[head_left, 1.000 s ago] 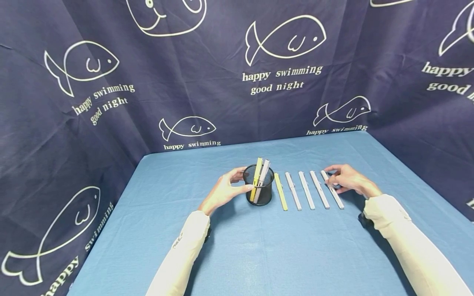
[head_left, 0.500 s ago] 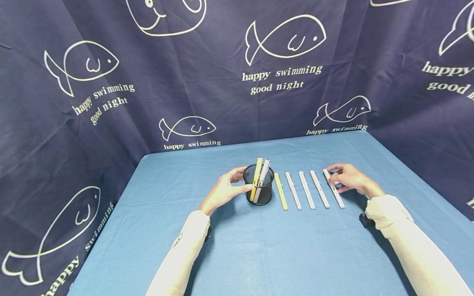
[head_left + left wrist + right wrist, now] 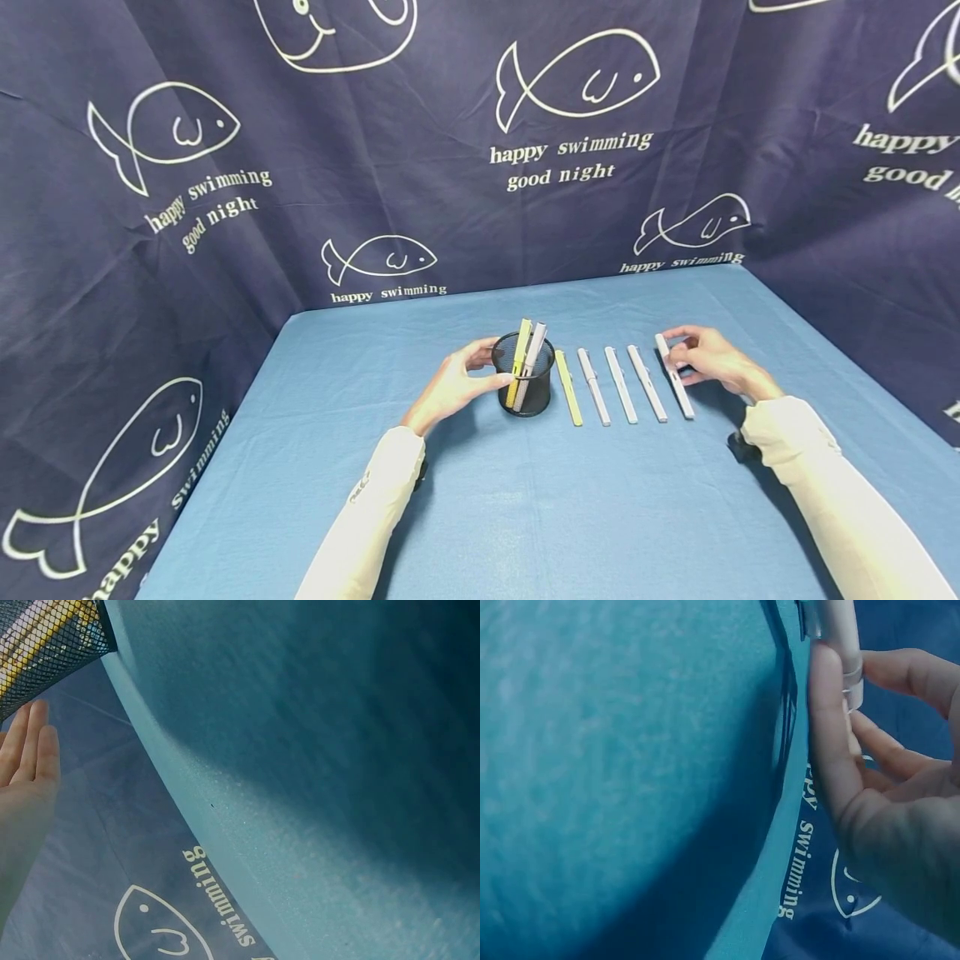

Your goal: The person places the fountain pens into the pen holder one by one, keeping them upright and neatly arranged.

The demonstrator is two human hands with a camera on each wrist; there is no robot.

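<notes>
My left hand (image 3: 459, 385) holds the black mesh pen holder (image 3: 536, 400), thumb at the front and fingers behind. Its straight fingertips (image 3: 37, 720) show beside the mesh in the left wrist view. A yellow pen (image 3: 522, 337) and a pale grey pen (image 3: 537, 340) lean inside the holder. My right hand (image 3: 708, 362) pinches a white pen (image 3: 681, 396) between thumb and fingers near its upper end. That pen slants, its far end raised and its near end low over the cloth. In the right wrist view the thumb (image 3: 829, 697) presses against the pen.
Between holder and right hand several pens lie side by side: a yellow pen (image 3: 569, 390), a pale pinkish pen (image 3: 594, 387), a whitish pen (image 3: 622, 387) and another white pen (image 3: 648, 385). Blue cloth (image 3: 540, 508) covers the table. A dark fish-printed curtain (image 3: 450, 167) stands behind.
My right hand has tilted the rightmost white pen up from the cloth, raising its far end and shifting it slightly away. The left hand and the pen holder have stayed put.
</notes>
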